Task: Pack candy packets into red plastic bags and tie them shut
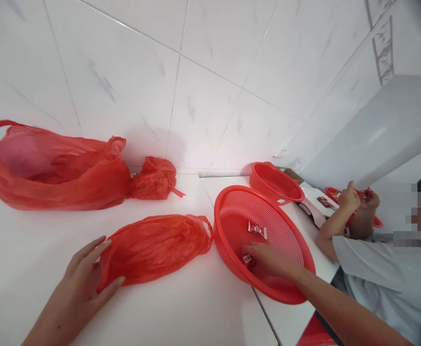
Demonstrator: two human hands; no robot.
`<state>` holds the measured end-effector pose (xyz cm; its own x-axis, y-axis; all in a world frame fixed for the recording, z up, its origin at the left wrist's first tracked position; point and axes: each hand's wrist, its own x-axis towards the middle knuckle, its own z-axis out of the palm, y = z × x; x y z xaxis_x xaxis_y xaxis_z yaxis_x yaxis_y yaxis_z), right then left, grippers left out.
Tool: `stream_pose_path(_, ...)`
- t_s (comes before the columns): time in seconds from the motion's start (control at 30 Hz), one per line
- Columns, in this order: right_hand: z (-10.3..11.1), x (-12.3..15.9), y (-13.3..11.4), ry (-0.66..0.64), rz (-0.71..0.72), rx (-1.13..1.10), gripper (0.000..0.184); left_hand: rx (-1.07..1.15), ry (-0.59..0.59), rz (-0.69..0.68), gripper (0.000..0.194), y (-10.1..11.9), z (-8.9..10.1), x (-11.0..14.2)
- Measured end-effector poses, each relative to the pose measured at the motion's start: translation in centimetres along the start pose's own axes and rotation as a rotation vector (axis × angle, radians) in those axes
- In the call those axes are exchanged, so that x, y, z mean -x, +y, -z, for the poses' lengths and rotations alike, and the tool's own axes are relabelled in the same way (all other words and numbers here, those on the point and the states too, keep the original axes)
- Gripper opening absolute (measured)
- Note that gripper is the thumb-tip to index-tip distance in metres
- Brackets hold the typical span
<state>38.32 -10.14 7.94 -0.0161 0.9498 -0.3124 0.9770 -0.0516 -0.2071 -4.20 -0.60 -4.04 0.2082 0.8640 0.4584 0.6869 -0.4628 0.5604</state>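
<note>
My left hand (82, 278) is at the near left end of a crumpled red plastic bag (149, 247) lying on the white table. Its fingers and thumb are spread apart, with the tips touching the bag's edge. My right hand (263, 257) reaches down into a red perforated plastic basket (284, 230). Its fingers are curled at a small red wrapped packet (248, 261), partly covered by the hand. Another small red-and-white packet (257, 229) lies in the basket just beyond my fingers. One bag handle reaches the basket's left rim.
Behind on the left are a large open red bag (62, 187) and a small knotted red bag (156, 178) by the tiled wall. A second red basket (277, 185) stands beyond mine. At right, a person (387, 274) handles something small and red over another red container.
</note>
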Motion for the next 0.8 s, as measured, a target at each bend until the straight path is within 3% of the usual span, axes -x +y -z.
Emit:
stream_pose_path(0.1, -0.3, -0.1, 0.7, 0.001, 0.026, 0.008, 0.014, -0.030, 0.071, -0.040, 0.068, 0.5, 0.3, -0.1)
stream_pose_path(0.23, 0.3, -0.2, 1.2, 0.054, -0.021, -0.058, 0.012, -0.018, 0.130, 0.128, 0.074, 1.8, 1.1, 0.0)
stream_pose_path(0.37, 2.4, -0.4, -0.4, 0.167, 0.006, -0.076, 0.012, 0.053, 0.137, 0.194, 0.061, 3.3, 1.6, 0.3)
stream_pose_path(0.53, 5.4, -0.4, -5.9, 0.262, 0.065, -0.111, 0.013, 0.146, 0.133, 0.169, 0.047, 3.9, 1.4, 0.8)
stream_pose_path(0.67, 6.7, -1.1, -11.4, 0.188, 0.270, -0.107, 0.005, 0.202, 0.123, 0.184, 0.041, 3.6, 1.3, 1.0)
stream_pose_path(0.8, 5.9, -4.0, -15.7, 0.061, 0.464, -0.006, 0.005, 0.232, 0.113, 0.182, 0.037, 3.5, 1.4, 1.0)
